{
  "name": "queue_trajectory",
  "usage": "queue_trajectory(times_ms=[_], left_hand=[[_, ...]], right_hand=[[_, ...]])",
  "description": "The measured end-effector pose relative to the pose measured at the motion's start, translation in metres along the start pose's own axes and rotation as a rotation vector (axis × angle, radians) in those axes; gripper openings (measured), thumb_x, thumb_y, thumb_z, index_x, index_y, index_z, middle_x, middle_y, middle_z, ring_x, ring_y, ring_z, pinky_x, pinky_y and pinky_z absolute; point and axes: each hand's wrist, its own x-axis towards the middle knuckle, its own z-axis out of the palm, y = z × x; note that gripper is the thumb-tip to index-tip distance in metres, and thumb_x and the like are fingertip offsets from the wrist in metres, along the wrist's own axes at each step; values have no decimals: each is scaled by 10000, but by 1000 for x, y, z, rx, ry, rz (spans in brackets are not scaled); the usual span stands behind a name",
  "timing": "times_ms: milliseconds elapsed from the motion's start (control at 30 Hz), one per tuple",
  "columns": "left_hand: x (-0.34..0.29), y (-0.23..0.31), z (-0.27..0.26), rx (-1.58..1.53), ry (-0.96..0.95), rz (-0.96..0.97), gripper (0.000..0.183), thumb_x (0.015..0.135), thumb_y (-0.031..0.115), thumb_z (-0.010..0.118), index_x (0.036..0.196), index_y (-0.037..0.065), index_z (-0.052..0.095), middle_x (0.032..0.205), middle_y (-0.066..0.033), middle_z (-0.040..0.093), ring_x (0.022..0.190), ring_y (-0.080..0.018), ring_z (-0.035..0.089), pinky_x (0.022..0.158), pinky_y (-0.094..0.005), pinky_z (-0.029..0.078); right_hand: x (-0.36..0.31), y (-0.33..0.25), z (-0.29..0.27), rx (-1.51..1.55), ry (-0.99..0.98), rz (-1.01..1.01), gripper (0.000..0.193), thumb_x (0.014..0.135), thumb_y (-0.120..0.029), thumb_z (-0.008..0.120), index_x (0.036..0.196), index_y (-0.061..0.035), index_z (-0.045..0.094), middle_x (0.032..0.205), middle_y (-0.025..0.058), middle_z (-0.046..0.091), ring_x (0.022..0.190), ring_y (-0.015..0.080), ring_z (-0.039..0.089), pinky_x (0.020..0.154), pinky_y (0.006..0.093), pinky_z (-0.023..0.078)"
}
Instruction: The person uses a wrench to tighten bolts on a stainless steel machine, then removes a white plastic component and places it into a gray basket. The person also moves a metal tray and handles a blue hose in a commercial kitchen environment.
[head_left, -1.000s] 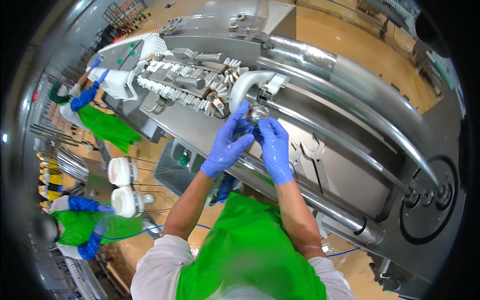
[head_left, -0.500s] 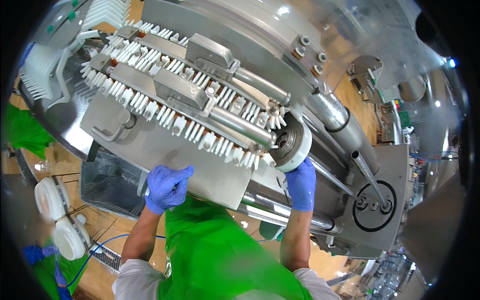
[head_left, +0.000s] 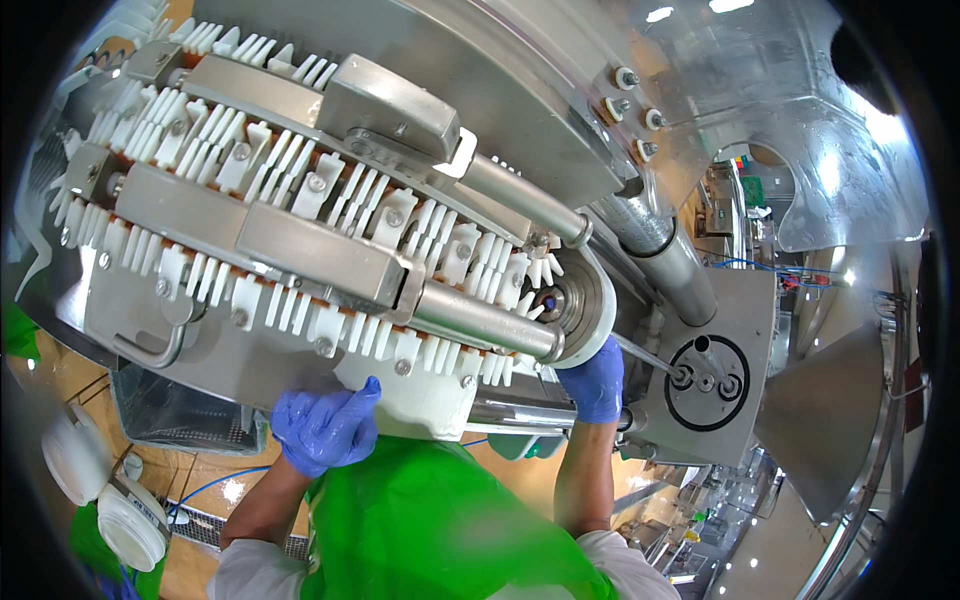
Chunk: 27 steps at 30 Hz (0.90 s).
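Observation:
In front of me is a steel machine with two belts of white plastic fingers (head_left: 395, 225) running along steel bars, with two steel tubes (head_left: 490, 318) at the right end. My right hand (head_left: 597, 385), in a blue glove, has its fingers behind the lower rim of a round white-edged steel housing (head_left: 590, 320) at the belts' right end. My left hand (head_left: 325, 425), also blue-gloved, is closed at the near edge of a steel plate (head_left: 400, 398), thumb up. Whatever lies inside its fingers is hidden.
A grey perforated crate (head_left: 185, 415) stands below left, near white round tubs (head_left: 132, 525). On the right are a steel panel with a black ring (head_left: 668, 390), thick steel pipes (head_left: 680, 275), a large steel cone (head_left: 835, 410) and a clear plastic guard (head_left: 820, 170).
My view has come closer to the machine and shifted, so the belts look larger. Both hands keep about the same places on the machine, the right still at the round housing.

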Motion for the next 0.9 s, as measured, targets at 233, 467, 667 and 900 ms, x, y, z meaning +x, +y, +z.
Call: queue_trajectory(times_ms=[233, 467, 667, 900], left_hand=[[-4, 0, 0, -3, 17, 12, 410, 627, 173, 579, 1015, 174, 711, 744, 39, 532, 565, -150, 421, 535, -321, 337], [-3, -2, -3, -102, -6, 16, 443, 576, 104, 557, 997, 120, 694, 762, 6, 556, 616, -188, 506, 576, -339, 403], [2, -3, -2, -163, 41, 12, 413, 583, 75, 555, 972, 102, 691, 768, -14, 582, 638, -196, 537, 561, -345, 407], [-8, -2, -3, -179, -24, -12, 435, 595, 60, 549, 1006, 115, 680, 756, -18, 578, 639, -199, 525, 587, -357, 415]], right_hand=[[-8, 5, 11, -49, 94, 67, 360, 918, -99, 572, 1255, 7, 507, 1170, 104, 600, 1030, 186, 598, 886, 303, 482], [-4, -13, -13, -483, -153, -58, 437, 812, -109, 674, 1217, -15, 540, 1166, 110, 624, 1041, 212, 614, 888, 328, 489], [-4, -16, -7, 136, 10, 228, 395, 800, -121, 672, 1178, -46, 584, 1138, 115, 642, 1034, 251, 624, 865, 352, 498], [-11, 0, 4, -326, 100, 155, 381, 737, -168, 739, 1096, -83, 641, 1017, 111, 682, 968, 297, 650, 812, 371, 518]])
